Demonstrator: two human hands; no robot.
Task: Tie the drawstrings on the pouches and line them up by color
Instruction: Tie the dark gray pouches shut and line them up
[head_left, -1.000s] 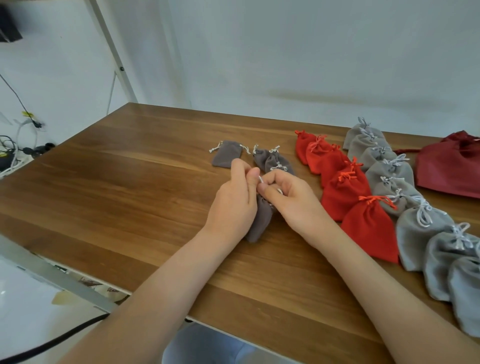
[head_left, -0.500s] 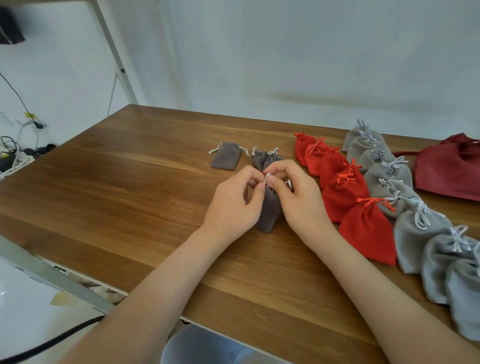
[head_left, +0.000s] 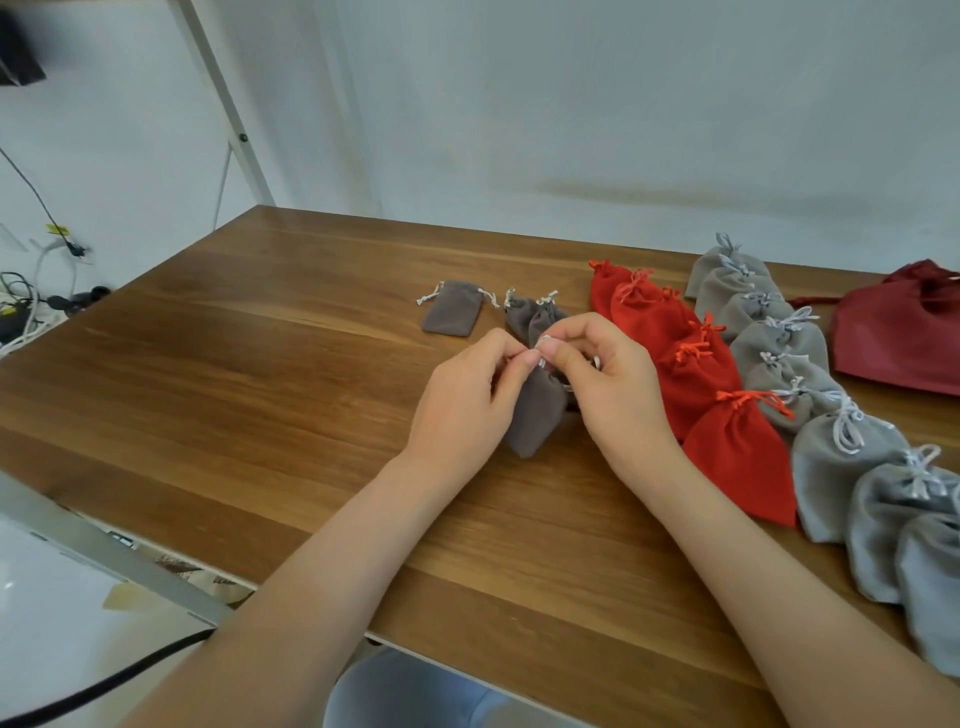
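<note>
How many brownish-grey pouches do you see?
4. The flat pouch lies alone at left; two overlapping pouches sit behind the hands; the fourth pouch is pinched by the left hand and right hand. More may be hidden.

Bare forearms (head_left: 322, 561), bare left grip (head_left: 457, 410), right grip (head_left: 618, 395)

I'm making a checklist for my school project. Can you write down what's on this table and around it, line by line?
Surface: wooden table, brown, grain showing.
Job's things: brown-grey pouch between the hands; flat pouch and two more pouches behind; red row and light grey row at right, bows showing on most.
Clutter: dark red bag, far right.
Hands: left hand and right hand, fingers pinching the white drawstring at the pouch's top.
Cables: cable tangle past the table's left edge; black cable below the near edge.
Surroundings: white wall, white metal post.
</note>
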